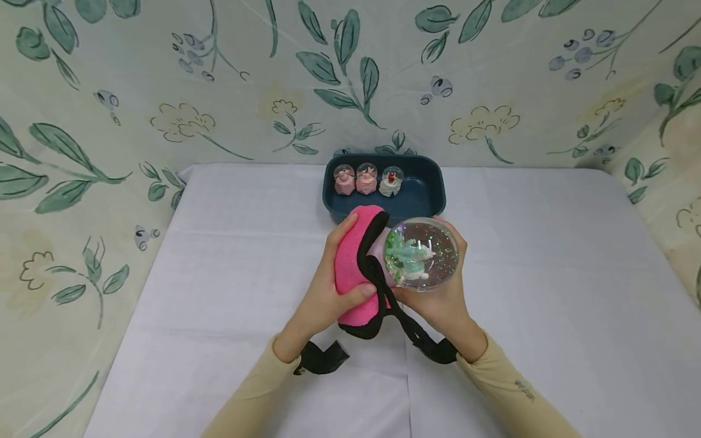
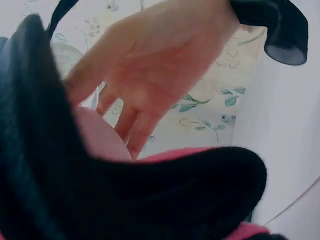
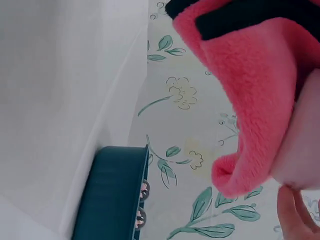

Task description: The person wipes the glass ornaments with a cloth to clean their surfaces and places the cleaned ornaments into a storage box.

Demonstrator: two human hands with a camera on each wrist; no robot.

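Note:
In the head view, my left hand (image 1: 331,283) grips a pink fleece piece (image 1: 350,267) with black edging and a black strap, thumb on the near face. My right hand (image 1: 443,304) holds a snow globe (image 1: 421,254) around its base, the clear dome tilted toward the head camera. Inside the dome are a mint-green and white figure and glitter. The globe's pale pink base (image 3: 305,145) presses against the fleece, partly covered by it. In the left wrist view, the right-hand fingers (image 2: 137,120) lie along the base; the black edging fills the front.
Behind the hands stands a dark blue tray (image 1: 421,176). Inside sit two small pink globes (image 1: 345,180) and a small white globe (image 1: 391,181) with a red detail. A white cloth (image 1: 235,255) covers the table, with a floral curtain (image 1: 383,79) behind it.

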